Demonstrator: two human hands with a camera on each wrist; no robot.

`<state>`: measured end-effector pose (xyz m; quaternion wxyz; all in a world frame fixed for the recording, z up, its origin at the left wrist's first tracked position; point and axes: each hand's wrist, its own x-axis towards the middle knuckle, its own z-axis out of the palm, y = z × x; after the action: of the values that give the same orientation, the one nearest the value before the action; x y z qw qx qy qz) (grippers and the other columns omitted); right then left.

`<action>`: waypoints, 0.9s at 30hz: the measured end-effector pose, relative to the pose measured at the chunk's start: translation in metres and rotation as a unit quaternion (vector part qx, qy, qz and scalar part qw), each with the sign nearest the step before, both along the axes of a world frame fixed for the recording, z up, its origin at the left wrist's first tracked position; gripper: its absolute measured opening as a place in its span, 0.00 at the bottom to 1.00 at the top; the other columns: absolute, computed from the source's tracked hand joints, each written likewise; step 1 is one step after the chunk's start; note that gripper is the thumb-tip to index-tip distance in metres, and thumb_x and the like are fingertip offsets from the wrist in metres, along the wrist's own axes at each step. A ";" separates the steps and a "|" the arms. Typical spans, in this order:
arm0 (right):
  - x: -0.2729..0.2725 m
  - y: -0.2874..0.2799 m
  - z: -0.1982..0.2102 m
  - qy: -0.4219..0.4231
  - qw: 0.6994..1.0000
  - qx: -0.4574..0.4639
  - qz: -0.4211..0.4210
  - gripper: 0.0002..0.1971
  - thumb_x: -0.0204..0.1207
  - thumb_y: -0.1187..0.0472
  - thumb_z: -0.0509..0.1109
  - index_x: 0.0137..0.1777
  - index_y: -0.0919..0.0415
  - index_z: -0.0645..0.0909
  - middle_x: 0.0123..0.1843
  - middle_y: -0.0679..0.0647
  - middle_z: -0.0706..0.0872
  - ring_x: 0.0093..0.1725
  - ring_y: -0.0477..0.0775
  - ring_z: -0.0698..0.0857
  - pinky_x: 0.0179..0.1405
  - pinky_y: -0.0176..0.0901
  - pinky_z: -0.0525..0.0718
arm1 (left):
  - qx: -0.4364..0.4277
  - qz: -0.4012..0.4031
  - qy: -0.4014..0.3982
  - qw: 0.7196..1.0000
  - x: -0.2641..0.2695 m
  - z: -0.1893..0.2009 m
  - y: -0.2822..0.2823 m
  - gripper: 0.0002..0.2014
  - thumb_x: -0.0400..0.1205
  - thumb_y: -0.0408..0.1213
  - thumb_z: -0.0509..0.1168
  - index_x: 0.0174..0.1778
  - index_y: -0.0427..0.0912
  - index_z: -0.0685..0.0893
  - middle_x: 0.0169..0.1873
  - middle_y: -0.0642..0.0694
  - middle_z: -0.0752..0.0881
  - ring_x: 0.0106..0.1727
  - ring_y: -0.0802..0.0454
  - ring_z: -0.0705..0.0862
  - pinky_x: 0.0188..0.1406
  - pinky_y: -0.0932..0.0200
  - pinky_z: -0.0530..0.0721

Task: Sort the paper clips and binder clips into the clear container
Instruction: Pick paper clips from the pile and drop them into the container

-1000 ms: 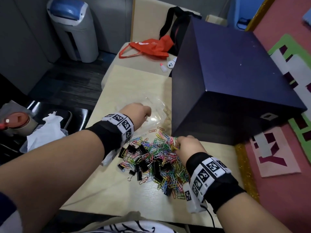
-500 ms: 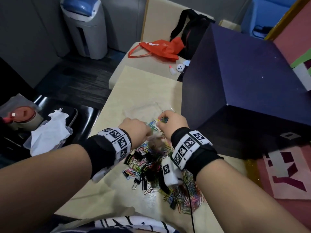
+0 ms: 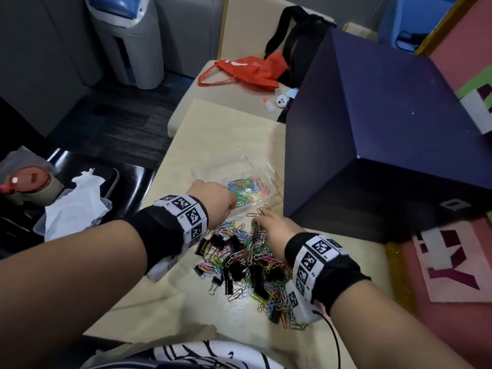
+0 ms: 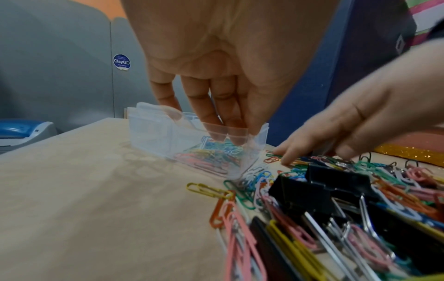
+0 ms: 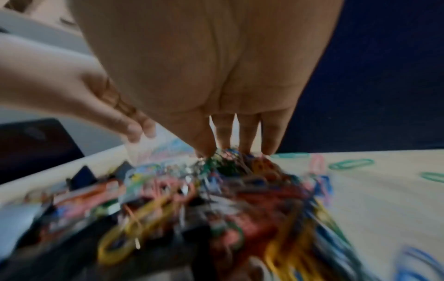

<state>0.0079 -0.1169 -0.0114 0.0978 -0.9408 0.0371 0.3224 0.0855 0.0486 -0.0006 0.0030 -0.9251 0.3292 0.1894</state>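
A clear container (image 3: 213, 170) stands on the pale table (image 3: 226, 129) with coloured paper clips (image 3: 247, 185) in its right half. My left hand (image 3: 215, 195) pinches its near wall (image 4: 240, 152), fingers inside and thumb outside. Just in front lies a pile of coloured paper clips (image 3: 255, 255) mixed with black binder clips (image 3: 237, 272). My right hand (image 3: 262, 221) reaches down on the far edge of that pile, its fingers (image 5: 247, 136) straight and their tips among the clips. The right wrist view is blurred.
A big dark blue box (image 3: 386, 115) stands close to the right of the container and pile. An orange bag (image 3: 245, 73) and small bottles lie at the back. A tissue tub (image 3: 74, 206) sits left, off the table. Pink boards (image 3: 452, 275) lie right.
My right hand carried clips from the pile to the container, where coloured clips now lie, and has come back down to the pile. My left hand stayed at the container.
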 end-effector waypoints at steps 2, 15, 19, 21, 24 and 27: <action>-0.011 -0.005 -0.005 -0.009 1.000 0.009 0.007 0.41 0.68 0.78 0.56 0.81 0.49 0.62 0.87 0.52 0.51 0.83 0.60 0.56 0.82 0.53 0.58 | 0.003 0.004 0.003 1.000 -0.001 0.001 0.000 0.08 0.83 0.40 0.57 0.52 0.54 0.81 0.50 0.51 0.87 0.54 0.46 0.84 0.59 0.48 0.73; -0.061 -0.065 0.007 -0.019 0.993 -0.034 -0.115 0.28 0.74 0.71 0.60 0.70 0.43 0.75 0.71 0.51 0.73 0.70 0.56 0.75 0.70 0.49 0.75 | -0.023 -0.032 -0.084 0.996 -0.028 0.004 -0.042 0.15 0.81 0.42 0.61 0.64 0.50 0.77 0.60 0.45 0.77 0.63 0.42 0.75 0.59 0.44 0.74; -0.076 -0.074 0.009 -0.011 0.981 -0.074 -0.181 0.31 0.70 0.51 0.73 0.73 0.49 0.67 0.68 0.54 0.69 0.66 0.61 0.78 0.66 0.54 0.79 | -0.027 -0.127 0.010 0.992 -0.049 0.001 -0.071 0.18 0.81 0.40 0.62 0.69 0.52 0.77 0.64 0.46 0.78 0.64 0.42 0.77 0.58 0.49 0.77; -0.083 -0.072 0.010 0.057 0.974 -0.084 -0.202 0.48 0.60 0.43 0.81 0.76 0.50 0.59 0.69 0.56 0.65 0.66 0.63 0.78 0.63 0.57 0.82 | 0.021 -0.140 0.047 0.989 -0.055 -0.002 -0.078 0.21 0.81 0.39 0.63 0.71 0.55 0.74 0.64 0.44 0.76 0.64 0.41 0.76 0.51 0.50 0.77; -0.094 -0.059 0.008 0.114 0.974 -0.064 -0.185 0.65 0.53 0.44 0.86 0.81 0.42 0.42 0.76 0.59 0.55 0.67 0.64 0.78 0.62 0.57 0.83 | 0.097 -0.133 0.073 0.984 -0.055 -0.002 -0.085 0.25 0.80 0.36 0.63 0.73 0.58 0.70 0.67 0.42 0.72 0.64 0.38 0.76 0.45 0.52 0.73; -0.096 -0.049 -0.004 0.089 0.980 -0.047 -0.174 0.69 0.51 0.45 0.87 0.81 0.37 0.37 0.76 0.56 0.48 0.67 0.63 0.78 0.64 0.56 0.83 | 0.120 -0.119 0.088 0.982 -0.051 -0.004 -0.090 0.24 0.80 0.36 0.64 0.73 0.55 0.72 0.69 0.40 0.71 0.61 0.39 0.80 0.47 0.54 0.76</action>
<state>-0.0884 -0.1663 -0.0156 0.1042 -0.8911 0.2244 0.3803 0.0343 -0.0411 -0.0044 0.1079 -0.8519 0.4106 0.3065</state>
